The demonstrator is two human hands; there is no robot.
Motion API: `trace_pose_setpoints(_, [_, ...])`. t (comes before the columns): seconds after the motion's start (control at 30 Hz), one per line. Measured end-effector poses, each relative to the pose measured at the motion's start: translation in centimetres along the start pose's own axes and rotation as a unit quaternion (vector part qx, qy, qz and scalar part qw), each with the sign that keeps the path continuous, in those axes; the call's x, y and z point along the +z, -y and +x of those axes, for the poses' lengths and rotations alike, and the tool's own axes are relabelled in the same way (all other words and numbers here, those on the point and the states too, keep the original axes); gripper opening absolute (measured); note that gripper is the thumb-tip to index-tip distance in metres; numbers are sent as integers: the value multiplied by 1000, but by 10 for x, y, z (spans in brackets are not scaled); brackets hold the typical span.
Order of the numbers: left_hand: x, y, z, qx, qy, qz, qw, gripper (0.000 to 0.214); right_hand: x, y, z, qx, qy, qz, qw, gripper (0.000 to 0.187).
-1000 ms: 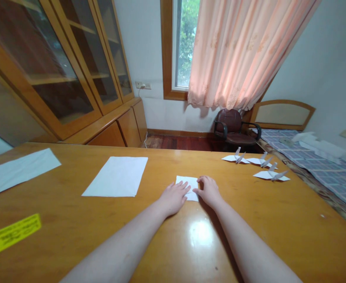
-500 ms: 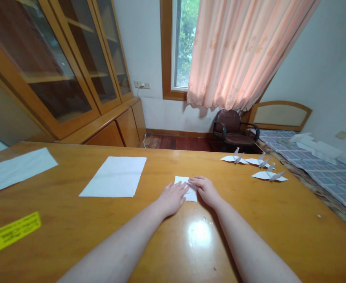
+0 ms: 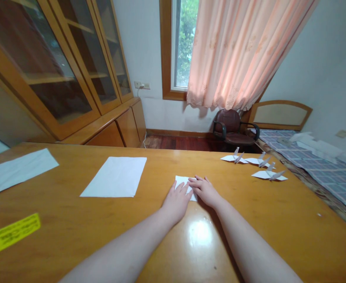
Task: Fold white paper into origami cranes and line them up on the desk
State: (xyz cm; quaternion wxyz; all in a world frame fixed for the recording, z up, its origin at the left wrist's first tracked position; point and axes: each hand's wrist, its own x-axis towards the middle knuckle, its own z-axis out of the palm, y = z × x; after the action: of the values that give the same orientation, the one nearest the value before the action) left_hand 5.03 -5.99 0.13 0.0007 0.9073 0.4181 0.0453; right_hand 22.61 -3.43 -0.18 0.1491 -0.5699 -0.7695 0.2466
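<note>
A small square of white paper lies flat on the wooden table, partly covered by both hands. My left hand rests on its lower left part with the fingers spread and stretched forward. From the right side my right hand lies over the paper's right edge, its fingers extended and its fingertips close to those of my left hand. Any creases under the fingers are hidden. Three folded white paper cranes stand at the far right of the table.
Left of my hands lies a stack of white paper sheets. Another white sheet and a yellow printed strip are farther left. Beyond the table are a brown armchair, a bed and a glass-fronted cabinet.
My left hand has slid right and turned so its fingers point forward over the paper. My right hand has shifted slightly, its fingers spreading more. The paper stays in place.
</note>
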Motion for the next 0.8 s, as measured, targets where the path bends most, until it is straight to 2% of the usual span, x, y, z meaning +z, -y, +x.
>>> trace_pose_setpoints(0.17, [-4, -14, -5, -33, -3, 17, 999, 36, 0, 3, 0, 10, 3, -7, 1000, 35])
trace_pose_setpoints(0.33, [-4, -30, -9, -88, 76, 0, 993, 42, 1, 2, 2, 11, -5, -13, 1000, 34])
trace_pose_setpoints(0.43, [-4, -32, -9, -101, 99, 4, 990, 45, 1, 2, 1, 11, -5, -11, 1000, 34])
trace_pose_setpoints(0.8, [-13, -33, -7, -126, 109, -2, 986, 51, 1, 2, 1, 11, 1, -8, 1000, 33])
